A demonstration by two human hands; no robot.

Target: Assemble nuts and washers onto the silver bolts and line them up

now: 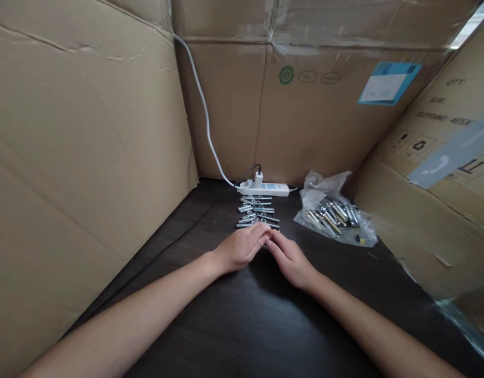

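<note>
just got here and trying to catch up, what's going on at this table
A person has the left hand and right hand brought together at the fingertips over the dark table. Whether they hold something small can't be made out. Just beyond the hands lie rows of metal bolts, with a white power strip behind them. Off to the right, a clear plastic bag has more metal pieces in it.

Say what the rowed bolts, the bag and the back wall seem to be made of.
Rowed bolts: probably metal, perhaps plated steel; silvery with bright highlights.
Bag: likely thin, glossy plastic; wrinkled and see-through.
Back wall: apparently matte brown cardboard, by its creases and taped seam.
</note>
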